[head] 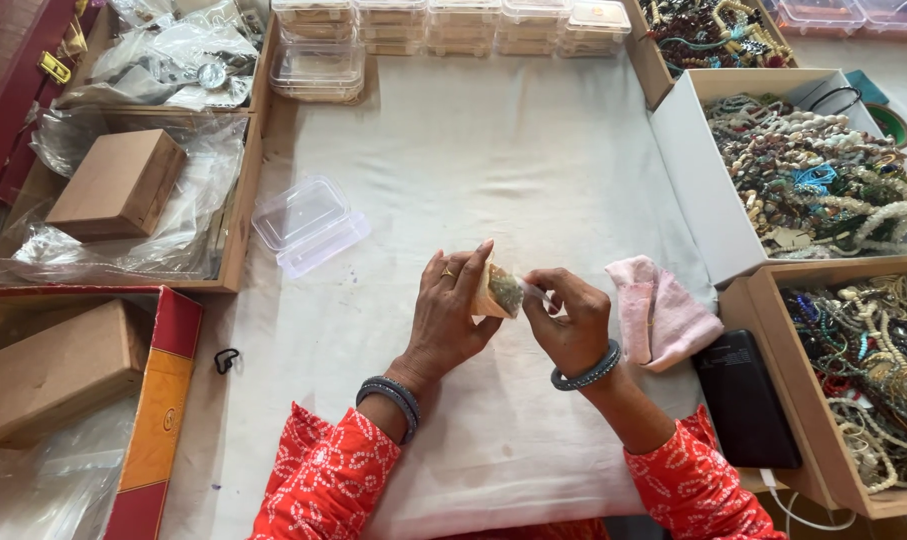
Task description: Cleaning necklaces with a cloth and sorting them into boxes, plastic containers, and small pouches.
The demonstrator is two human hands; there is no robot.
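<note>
My left hand (451, 310) grips a small packet (501, 291) steady near the cloth's (493, 170) front edge, so my right hand (571, 322) can pinch its plastic flap.

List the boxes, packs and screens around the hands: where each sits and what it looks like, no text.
Small tan packet: held between left hand and right hand.
Clear hinged box: open, left of the hands.
Clear lidded boxes: stacked along the far edge.
White carton: right, full of beads.
Brown cardboard box: left, on plastic.
Black slab device: right, dark, cable attached.
</note>
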